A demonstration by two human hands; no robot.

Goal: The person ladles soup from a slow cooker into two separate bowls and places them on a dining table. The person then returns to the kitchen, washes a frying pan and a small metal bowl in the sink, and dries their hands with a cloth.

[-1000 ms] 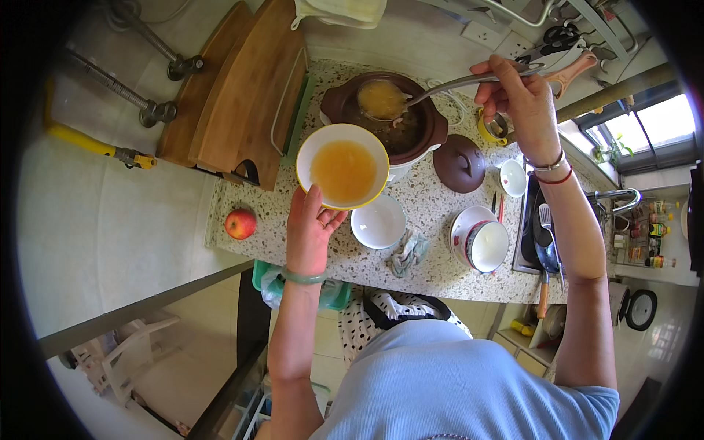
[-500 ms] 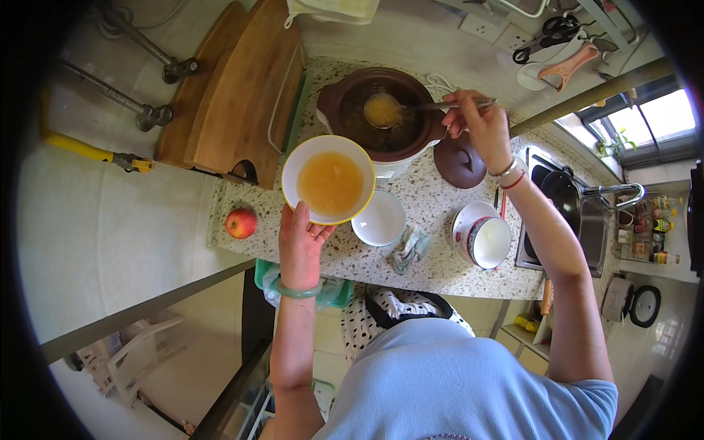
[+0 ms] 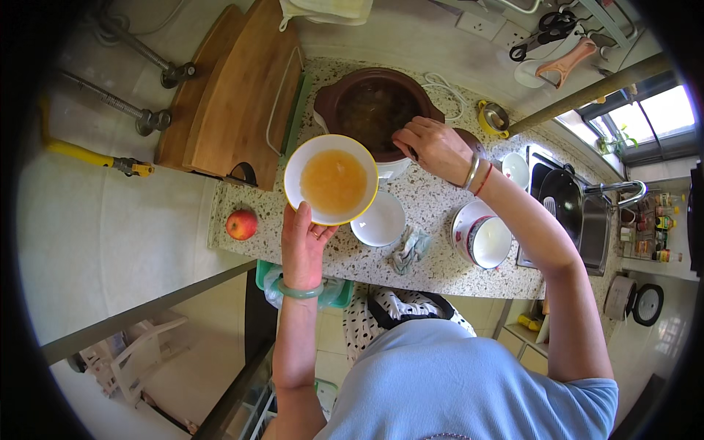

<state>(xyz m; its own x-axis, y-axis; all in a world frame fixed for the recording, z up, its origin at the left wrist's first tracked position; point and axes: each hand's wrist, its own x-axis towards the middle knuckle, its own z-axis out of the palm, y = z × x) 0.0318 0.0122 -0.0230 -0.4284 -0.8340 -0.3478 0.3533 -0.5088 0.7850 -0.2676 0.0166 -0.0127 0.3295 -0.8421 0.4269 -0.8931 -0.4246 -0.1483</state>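
Bowl [image 3: 332, 181] — near side in left hand [image 3: 302, 251]

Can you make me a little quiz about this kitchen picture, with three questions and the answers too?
1. True or false: the left hand is holding the yellow-rimmed bowl.
2. Which fruit lies on the counter? A) banana, B) apple, C) lemon
3. Fill in the blank: the right hand is close to the brown cooking ____.

Key:
1. True.
2. B, a mostly red one.
3. Pot.
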